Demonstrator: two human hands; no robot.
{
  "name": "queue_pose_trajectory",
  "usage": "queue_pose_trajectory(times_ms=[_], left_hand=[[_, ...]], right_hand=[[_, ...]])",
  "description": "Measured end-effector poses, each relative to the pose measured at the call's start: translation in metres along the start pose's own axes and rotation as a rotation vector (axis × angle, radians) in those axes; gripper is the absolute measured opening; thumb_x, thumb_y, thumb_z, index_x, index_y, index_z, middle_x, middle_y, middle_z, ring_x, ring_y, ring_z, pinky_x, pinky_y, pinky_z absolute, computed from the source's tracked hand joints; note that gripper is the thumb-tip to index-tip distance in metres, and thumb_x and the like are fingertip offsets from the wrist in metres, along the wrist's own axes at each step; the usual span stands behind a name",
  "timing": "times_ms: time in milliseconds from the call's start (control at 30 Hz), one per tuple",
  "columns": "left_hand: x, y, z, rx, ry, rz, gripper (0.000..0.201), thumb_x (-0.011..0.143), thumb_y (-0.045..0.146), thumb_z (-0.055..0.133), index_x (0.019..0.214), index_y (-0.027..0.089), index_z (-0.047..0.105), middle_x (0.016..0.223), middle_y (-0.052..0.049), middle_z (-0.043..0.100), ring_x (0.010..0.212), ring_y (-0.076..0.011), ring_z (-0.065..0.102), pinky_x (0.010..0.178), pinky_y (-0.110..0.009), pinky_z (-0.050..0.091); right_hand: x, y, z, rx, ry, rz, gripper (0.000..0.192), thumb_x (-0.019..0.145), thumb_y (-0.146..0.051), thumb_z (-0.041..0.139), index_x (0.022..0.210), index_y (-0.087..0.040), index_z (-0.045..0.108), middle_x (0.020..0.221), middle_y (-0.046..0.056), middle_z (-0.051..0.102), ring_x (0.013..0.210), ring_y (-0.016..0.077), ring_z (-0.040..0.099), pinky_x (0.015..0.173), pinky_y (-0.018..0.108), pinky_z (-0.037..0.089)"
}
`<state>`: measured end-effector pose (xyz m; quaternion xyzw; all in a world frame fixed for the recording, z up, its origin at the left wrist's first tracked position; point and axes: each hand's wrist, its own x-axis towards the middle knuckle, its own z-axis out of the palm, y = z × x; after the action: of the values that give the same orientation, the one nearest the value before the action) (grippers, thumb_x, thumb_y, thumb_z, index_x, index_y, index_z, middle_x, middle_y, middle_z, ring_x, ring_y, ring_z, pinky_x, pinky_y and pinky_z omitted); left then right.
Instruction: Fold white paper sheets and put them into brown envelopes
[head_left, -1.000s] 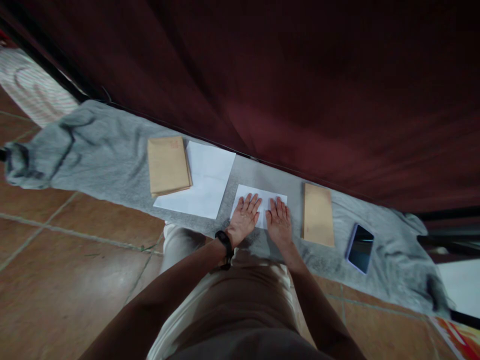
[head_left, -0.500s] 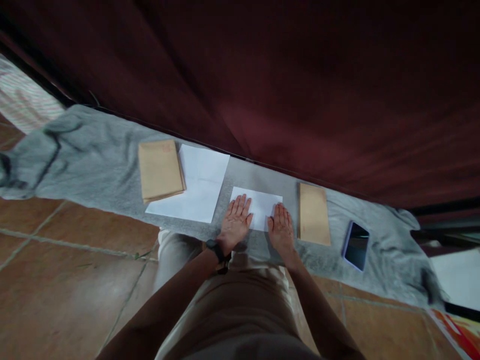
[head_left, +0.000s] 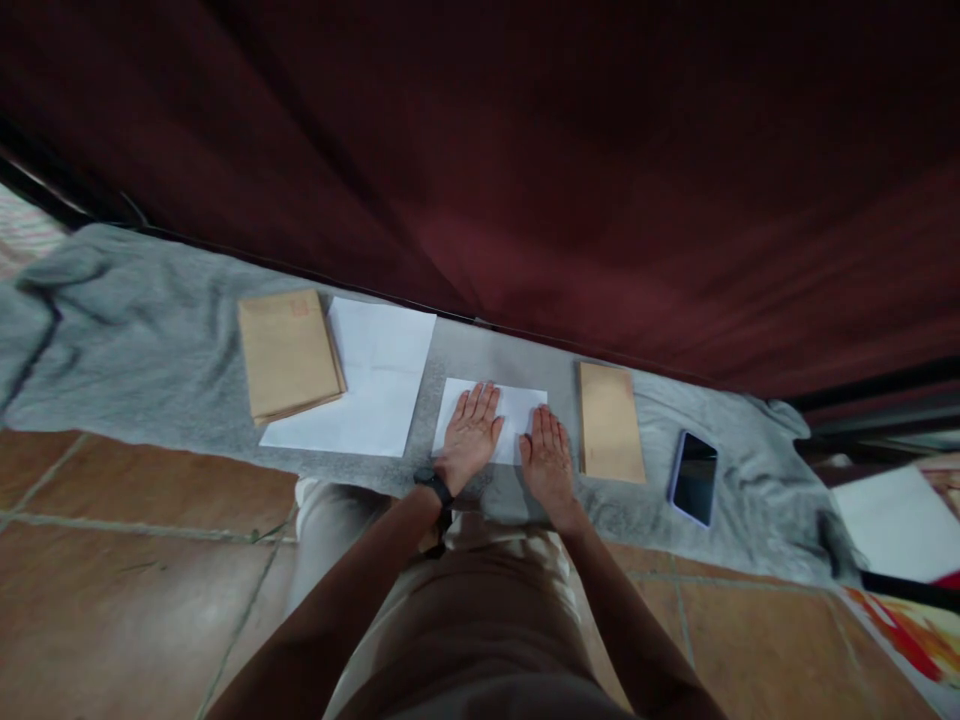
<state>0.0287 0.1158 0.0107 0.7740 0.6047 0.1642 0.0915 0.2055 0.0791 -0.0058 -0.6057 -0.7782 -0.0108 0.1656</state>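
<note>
- Head view: the small white paper (head_left: pixel 514 408) is lying flat on the cloth-covered table (head_left: pixel 491 350), straight ahead of the person at twelve o'clock.
- Progress: it is looking folded down, judging by the large white sheet (head_left: pixel 375 375) spreading at nine to ten o'clock from it; that larger sheet is seemingly waiting unfolded. The left brown envelopes (head_left: pixel 289 355), overlapping the large sheet, and the right brown envelopes (head_left: pixel 611 420), at three o'clock, are lying untouched. Whether more folds are remaining, I cannot tell.
- Direction: the small paper's long axis is running from nine to just past three o'clock, dipping slightly at the right; neither end is showing as a front.
- Hands: the left hand (head_left: pixel 471 440) is lying flat on the paper, fingers pointing near twelve; the right hand (head_left: pixel 549 458) is resting flattened at its right edge, fingers towards eleven or twelve. Neither is gripping anything.
</note>
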Motion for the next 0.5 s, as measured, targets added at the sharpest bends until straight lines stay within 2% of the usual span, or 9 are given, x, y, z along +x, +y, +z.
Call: queue_pose_trajectory(times_ms=[200,500], left_hand=[[-0.006,-0.01,-0.001,0.041,0.033,-0.046,0.061,0.106,0.034,0.032,0.163,0.01,0.029,0.169,-0.015,0.032,0.16,-0.0249,0.02,0.131,-0.049,0.018],[-0.023,-0.023,-0.014,0.126,0.052,-0.167,0.065,0.107,0.038,0.032,0.162,0.005,0.03,0.169,-0.017,0.029,0.159,-0.0284,0.022,0.13,-0.049,0.019]], right_hand=[[0.0,0.001,0.001,-0.01,0.014,-0.009,0.058,0.11,-0.032,0.031,0.16,-0.002,0.033,0.165,0.023,0.037,0.154,0.0303,0.035,0.125,0.052,0.032],[-0.002,0.001,0.002,0.031,0.043,0.0,0.059,0.109,-0.032,0.034,0.162,-0.005,0.031,0.165,0.022,0.038,0.154,0.0302,0.035,0.124,0.054,0.032]])
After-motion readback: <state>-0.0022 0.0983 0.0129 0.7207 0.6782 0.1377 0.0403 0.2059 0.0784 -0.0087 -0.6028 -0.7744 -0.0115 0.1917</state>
